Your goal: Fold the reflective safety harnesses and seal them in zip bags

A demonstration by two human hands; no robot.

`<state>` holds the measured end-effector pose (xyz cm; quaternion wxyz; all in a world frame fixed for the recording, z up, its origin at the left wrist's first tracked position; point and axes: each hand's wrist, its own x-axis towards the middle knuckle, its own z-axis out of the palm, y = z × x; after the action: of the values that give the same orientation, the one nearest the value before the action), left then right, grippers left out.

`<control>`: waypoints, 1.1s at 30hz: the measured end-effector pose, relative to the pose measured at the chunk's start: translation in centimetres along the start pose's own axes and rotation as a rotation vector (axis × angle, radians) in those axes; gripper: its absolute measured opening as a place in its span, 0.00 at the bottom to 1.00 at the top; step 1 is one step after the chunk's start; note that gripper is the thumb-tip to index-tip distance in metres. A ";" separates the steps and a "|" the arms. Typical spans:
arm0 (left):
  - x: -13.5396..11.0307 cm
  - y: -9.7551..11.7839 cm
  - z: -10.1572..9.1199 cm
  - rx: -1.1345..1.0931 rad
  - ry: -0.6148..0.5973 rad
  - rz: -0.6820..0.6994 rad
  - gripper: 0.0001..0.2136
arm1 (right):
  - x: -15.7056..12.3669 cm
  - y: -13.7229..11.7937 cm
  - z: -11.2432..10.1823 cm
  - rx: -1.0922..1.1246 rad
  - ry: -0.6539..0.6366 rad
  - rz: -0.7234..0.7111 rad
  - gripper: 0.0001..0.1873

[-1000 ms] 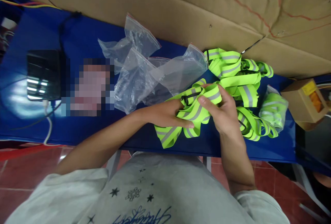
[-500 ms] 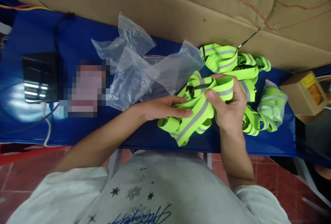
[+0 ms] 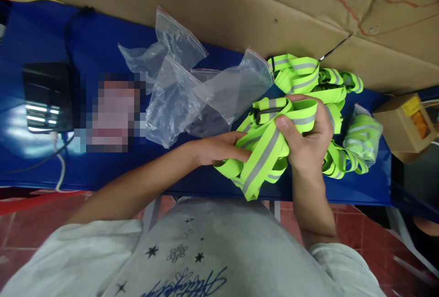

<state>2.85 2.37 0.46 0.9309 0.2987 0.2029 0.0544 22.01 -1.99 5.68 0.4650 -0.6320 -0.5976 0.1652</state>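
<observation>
Brown cardboard (image 3: pixel 240 8) covers the far side of the scene, one large creased sheet lying against the back edge of the blue worktop (image 3: pixel 103 45). On the worktop lies a heap of empty clear plastic bags (image 3: pixel 178 95); at least three can be counted, overlapping, so an exact number cannot be told. To their right, against the cardboard, sits one loose pile of straps (image 3: pixel 305 75), neon yellow with grey reflective bands.

In front of that pile, near the worktop's near edge, is the one strap bundle (image 3: pixel 260 159) that the person holds. The right hand (image 3: pixel 305 143) has its grip clenched around the upper folds, thumb pressed across the top band and fingers curled over the far side. The left hand (image 3: pixel 219 148) lies nearly flat, its grip released, with extended fingertips touching the bundle's lower loops without closing on them.

Further right rests one bagged strap bundle (image 3: pixel 363 137), just beside the loose pile. One black device (image 3: pixel 46 95) sits at the worktop's left end, and one small cardboard box (image 3: pixel 401 121) at the right edge.
</observation>
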 end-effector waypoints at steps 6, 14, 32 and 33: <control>0.2 0.8 -0.4 0.424 -0.037 0.055 0.18 | -0.1 -0.9 -0.4 -0.070 0.023 -0.047 0.16; -1.5 3.4 -0.6 0.805 0.010 -0.022 0.15 | 0.3 -0.9 -1.4 0.055 -0.056 0.055 0.15; -1.1 2.3 -0.2 0.468 -0.092 0.098 0.31 | 0.7 0.1 -2.6 0.146 0.052 0.100 0.17; -1.2 2.6 -0.3 0.493 -0.099 0.118 0.29 | 0.9 0.4 -2.9 0.175 0.068 0.113 0.18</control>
<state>1.68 4.33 2.17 0.8340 0.5302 0.1464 0.0426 24.73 -2.26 7.18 0.5284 -0.6267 -0.5283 0.2212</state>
